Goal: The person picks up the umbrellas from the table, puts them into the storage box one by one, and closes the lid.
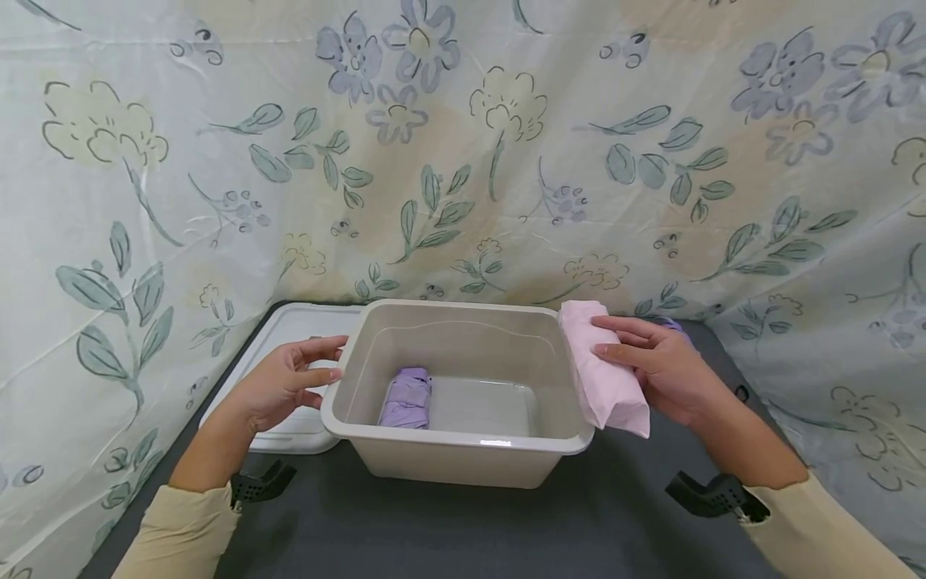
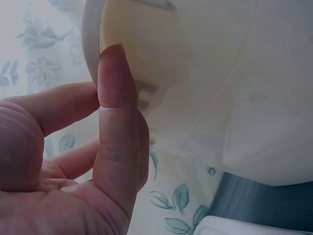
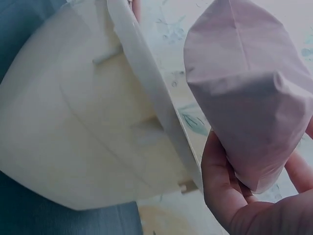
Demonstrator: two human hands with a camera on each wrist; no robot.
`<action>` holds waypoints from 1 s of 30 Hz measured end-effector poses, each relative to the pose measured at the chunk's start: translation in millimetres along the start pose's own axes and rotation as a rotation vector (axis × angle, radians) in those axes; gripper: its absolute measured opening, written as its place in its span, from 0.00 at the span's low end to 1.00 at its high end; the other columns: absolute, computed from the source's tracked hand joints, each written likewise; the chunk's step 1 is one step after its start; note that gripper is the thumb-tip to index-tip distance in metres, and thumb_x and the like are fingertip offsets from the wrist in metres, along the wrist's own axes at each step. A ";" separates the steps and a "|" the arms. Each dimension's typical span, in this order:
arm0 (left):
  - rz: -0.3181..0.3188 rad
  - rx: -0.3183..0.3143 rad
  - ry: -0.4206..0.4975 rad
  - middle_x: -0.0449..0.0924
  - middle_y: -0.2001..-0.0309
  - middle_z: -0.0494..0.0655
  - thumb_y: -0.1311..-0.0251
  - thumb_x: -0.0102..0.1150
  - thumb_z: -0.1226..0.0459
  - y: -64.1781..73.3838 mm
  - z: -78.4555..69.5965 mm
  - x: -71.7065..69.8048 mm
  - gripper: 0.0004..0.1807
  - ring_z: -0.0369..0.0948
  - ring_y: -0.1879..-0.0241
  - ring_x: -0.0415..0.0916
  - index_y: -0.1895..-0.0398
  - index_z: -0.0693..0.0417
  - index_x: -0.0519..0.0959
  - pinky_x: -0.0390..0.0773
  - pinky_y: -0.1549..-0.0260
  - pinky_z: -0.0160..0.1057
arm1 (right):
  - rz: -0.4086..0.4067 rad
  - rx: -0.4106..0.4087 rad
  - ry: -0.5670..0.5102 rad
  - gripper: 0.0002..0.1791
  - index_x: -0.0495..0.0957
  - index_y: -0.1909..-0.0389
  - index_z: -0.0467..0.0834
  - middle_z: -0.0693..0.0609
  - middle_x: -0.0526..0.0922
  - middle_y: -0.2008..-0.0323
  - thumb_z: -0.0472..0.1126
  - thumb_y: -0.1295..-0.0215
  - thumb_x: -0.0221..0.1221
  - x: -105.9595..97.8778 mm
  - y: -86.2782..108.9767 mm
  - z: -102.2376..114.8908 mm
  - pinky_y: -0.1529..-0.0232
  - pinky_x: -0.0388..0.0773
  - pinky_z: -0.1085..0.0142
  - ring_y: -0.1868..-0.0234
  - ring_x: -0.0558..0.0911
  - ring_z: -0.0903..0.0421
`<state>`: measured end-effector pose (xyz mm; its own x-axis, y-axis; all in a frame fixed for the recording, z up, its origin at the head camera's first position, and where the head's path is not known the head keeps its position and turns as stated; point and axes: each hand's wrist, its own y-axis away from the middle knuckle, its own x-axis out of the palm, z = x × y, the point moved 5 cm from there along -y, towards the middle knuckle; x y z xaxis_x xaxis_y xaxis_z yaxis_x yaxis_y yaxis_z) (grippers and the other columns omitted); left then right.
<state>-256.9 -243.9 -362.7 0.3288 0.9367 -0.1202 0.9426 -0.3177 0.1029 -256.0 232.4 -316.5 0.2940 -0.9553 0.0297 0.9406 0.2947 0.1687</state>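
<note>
A flowery cloth [image 1: 282, 201] hangs behind a dark table [image 1: 463, 535]. The left hand [image 1: 278, 382], relaxed, touches the tub [image 1: 456, 462]. The right hand [image 1: 673, 374] grips a pink pack [image 1: 596, 374] at the tub's right rim. A purple pack [image 1: 407, 402] lies inside.

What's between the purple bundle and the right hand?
Head view: bare floor of the bin, its right wall, then the pink package in the right hand.

Looks like a small curtained-off booth tbh: floral fabric [image 1: 434, 169] covers the back and both sides of a dark worktop [image 1: 434, 531]. The plastic tub [image 1: 448, 462] and white lid [image 1: 307, 322] seem kinda homey, but can't tell which room.
</note>
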 end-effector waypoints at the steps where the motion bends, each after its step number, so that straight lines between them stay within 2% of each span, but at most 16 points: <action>1: -0.002 -0.001 -0.002 0.75 0.45 0.43 0.30 0.62 0.66 0.1 0.0 -0.3 0.37 0.39 0.52 0.82 0.22 0.63 0.59 0.88 0.63 0.44 | 0.003 0.010 -0.001 0.25 0.75 0.31 0.56 0.55 0.74 0.39 0.39 0.27 0.62 3.0 -1.5 1.0 0.53 0.87 0.61 0.49 0.83 0.55; 8: -0.008 -0.004 -0.008 0.75 0.45 0.43 0.30 0.62 0.65 -0.2 -0.4 -1.5 0.38 0.39 0.52 0.83 0.21 0.63 0.59 0.88 0.63 0.44 | 0.015 0.039 -0.001 0.30 0.70 0.27 0.53 0.51 0.69 0.36 0.40 0.28 0.62 22.5 -8.8 10.9 0.51 0.86 0.60 0.46 0.81 0.53; 15: -0.012 -0.003 -0.004 0.75 0.45 0.44 0.31 0.62 0.66 -0.9 -1.3 -1.9 0.38 0.38 0.52 0.82 0.22 0.63 0.59 0.88 0.64 0.43 | 0.006 0.028 -0.037 0.32 0.68 0.26 0.49 0.54 0.78 0.42 0.40 0.29 0.64 37.4 -17.1 20.3 0.55 0.87 0.61 0.52 0.85 0.55; 18: -0.015 -0.003 -0.002 0.75 0.45 0.43 0.31 0.63 0.66 -1.5 -1.2 -2.2 0.38 0.39 0.52 0.82 0.22 0.63 0.59 0.88 0.64 0.43 | 0.006 0.026 -0.052 0.33 0.67 0.25 0.48 0.54 0.79 0.43 0.40 0.30 0.64 43.8 -21.6 22.9 0.56 0.87 0.61 0.55 0.86 0.55; 25: -0.010 -0.008 0.007 0.75 0.45 0.44 0.31 0.62 0.66 -3.1 -1.3 -1.4 0.37 0.40 0.51 0.80 0.22 0.63 0.59 0.88 0.64 0.42 | 0.000 0.025 -0.041 0.34 0.67 0.25 0.47 0.53 0.77 0.42 0.39 0.30 0.65 58.3 -31.7 27.4 0.58 0.87 0.63 0.56 0.86 0.57; 30: -0.010 -0.005 0.004 0.75 0.45 0.44 0.31 0.62 0.66 -3.0 -2.3 -1.8 0.37 0.40 0.51 0.80 0.22 0.64 0.59 0.88 0.64 0.43 | -0.007 0.038 -0.022 0.35 0.67 0.25 0.48 0.49 0.73 0.37 0.38 0.31 0.66 69.7 -40.6 28.8 0.55 0.87 0.62 0.51 0.83 0.54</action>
<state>-260.5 -244.3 -360.5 0.3191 0.9404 -0.1174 0.9456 -0.3075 0.1065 -278.6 153.3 -292.9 0.2830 -0.9578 0.0495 0.9355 0.2870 0.2060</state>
